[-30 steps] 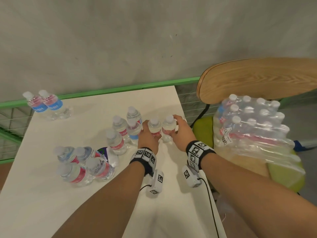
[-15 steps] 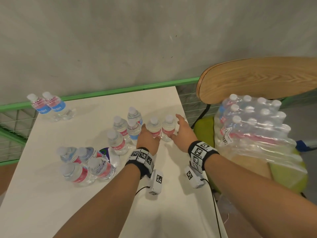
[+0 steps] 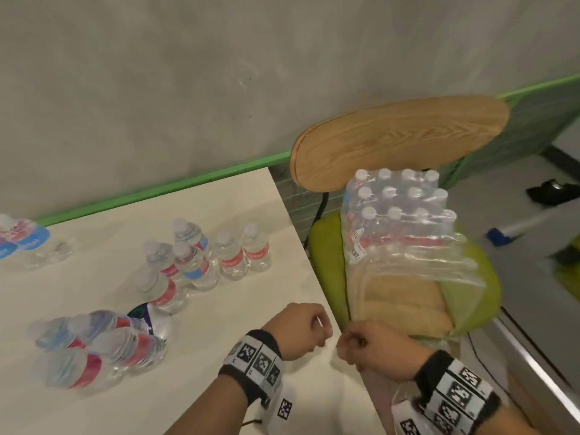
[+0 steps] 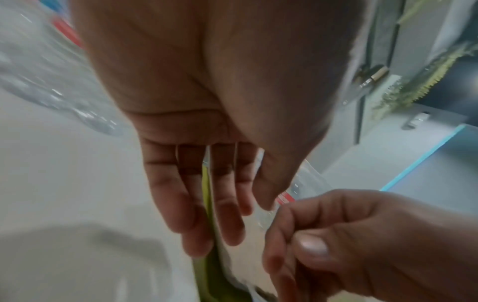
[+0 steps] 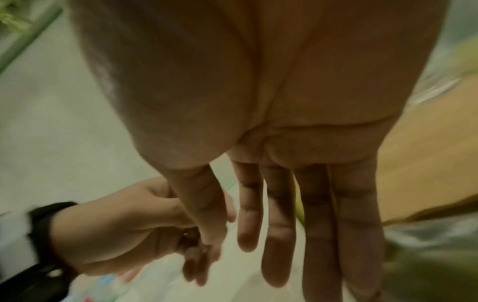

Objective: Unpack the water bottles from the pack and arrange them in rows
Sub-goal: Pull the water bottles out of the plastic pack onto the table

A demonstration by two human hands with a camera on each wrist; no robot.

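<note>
Head view: pack [image 3: 405,233] of water bottles sits on the green chair seat [image 3: 326,265], right of the bench [image 3: 219,309], leaning toward the wooden backrest [image 3: 398,136]. Shrink film looks intact over the caps; lower film is slack and rumpled. Loose bottles on the bench: upright cluster [image 3: 201,255] mid-bench, lying group [image 3: 94,343] at near left, two more [image 3: 22,240] at far left. No clean rows yet. Left hand [image 3: 298,329] and right hand [image 3: 373,348] hang close together over the near bench edge, fingers curled in, nothing held, both well apart from the pack.

Left wrist view: left hand's fingers [image 4: 196,204] run fairly straight, relaxed, empty (frame is blurred). Right hand [image 4: 362,241] sits just beside, fingers folded, thumb over them, gripping nothing visible.

Right wrist view: right hand's fingers [image 5: 318,214] read long and loose here, so the curl is slack, not a fist. Left hand [image 5: 134,228] lies alongside, touching or nearly so; can't tell which.

Handling, by judgement: full pack likely heavy and floppy, film thin and slick; lifting by film risks a tear. Better to tear the film at the top and draw bottles singly by neck or labelled waist. Bottles are light, thin-walled, squeezable, and roll when laid flat; stand them upright.
</note>
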